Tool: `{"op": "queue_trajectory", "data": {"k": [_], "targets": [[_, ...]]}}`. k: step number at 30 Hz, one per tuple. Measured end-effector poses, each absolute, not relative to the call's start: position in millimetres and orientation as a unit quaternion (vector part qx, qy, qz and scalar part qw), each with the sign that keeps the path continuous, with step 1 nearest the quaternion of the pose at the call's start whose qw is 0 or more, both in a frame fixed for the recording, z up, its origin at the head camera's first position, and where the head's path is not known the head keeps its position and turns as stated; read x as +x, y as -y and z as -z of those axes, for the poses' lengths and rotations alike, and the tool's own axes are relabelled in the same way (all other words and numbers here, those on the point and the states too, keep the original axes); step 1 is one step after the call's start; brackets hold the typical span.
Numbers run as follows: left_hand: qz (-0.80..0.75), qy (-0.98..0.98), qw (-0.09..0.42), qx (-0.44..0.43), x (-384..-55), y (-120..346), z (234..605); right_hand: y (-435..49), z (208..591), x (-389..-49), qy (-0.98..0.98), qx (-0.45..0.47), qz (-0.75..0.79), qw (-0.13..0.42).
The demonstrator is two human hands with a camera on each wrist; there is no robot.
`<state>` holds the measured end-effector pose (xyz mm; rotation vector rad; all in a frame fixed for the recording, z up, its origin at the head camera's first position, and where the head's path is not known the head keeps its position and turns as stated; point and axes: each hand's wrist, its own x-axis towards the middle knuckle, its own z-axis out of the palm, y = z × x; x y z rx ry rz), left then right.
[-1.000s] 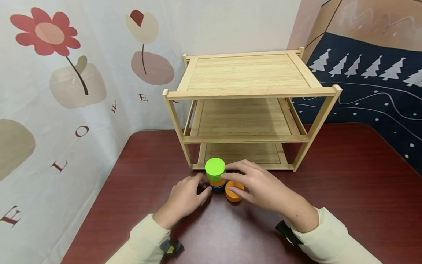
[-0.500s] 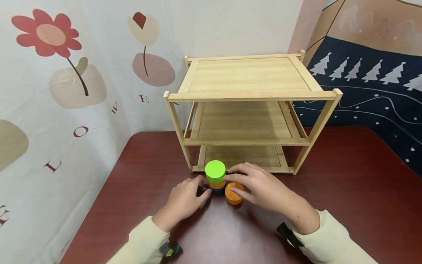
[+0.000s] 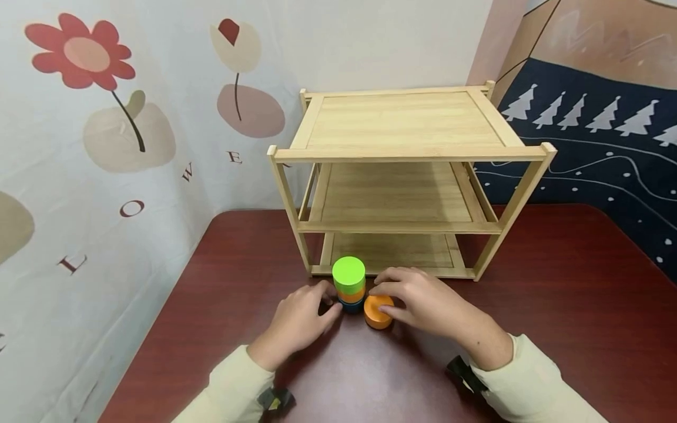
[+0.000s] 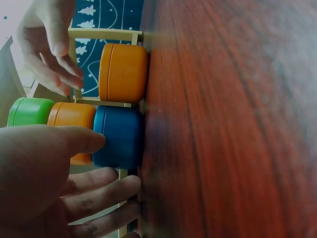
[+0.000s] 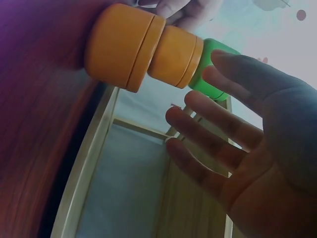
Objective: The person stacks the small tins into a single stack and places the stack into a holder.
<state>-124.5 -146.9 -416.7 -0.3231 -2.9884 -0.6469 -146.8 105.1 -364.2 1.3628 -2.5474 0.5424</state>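
A stack of small round lidded jars stands on the table, with a blue jar [image 4: 121,136] at the bottom, an orange jar [image 5: 176,55] in the middle and a green jar [image 3: 349,274] on top. My left hand [image 3: 301,314] is at the stack's left side; its thumb tip overlaps the blue jar in the left wrist view, and the other fingers extend past it. A wider orange jar [image 3: 378,312] sits just right of the stack. Over that jar's right side hovers my right hand [image 3: 425,302], fingers loosely bent and apart, holding nothing, near the green jar's side.
A three-tier wooden shelf [image 3: 399,154] stands right behind the jars, its bottom front rail close to the stack. The dark red table [image 3: 560,294] extends to both sides. Printed cloths [image 3: 174,70] hang behind and to the left.
My right hand has drawn slightly down and away from the green jar's side, lower over the wider orange jar. The left hand and the stack keep their places; the head view shifts a little.
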Motion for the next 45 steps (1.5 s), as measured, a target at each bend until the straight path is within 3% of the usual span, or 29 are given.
{"op": "queue_trajectory", "data": {"k": [21,45], "targets": [[0.204,0.974,0.025,-0.099,-129,148,414,-106,368,-155,0.862,0.47,-0.163,0.1],[0.205,0.973,0.024,-0.103,-125,146,414,-101,380,-150,0.866,0.475,-0.153,0.027]]}}
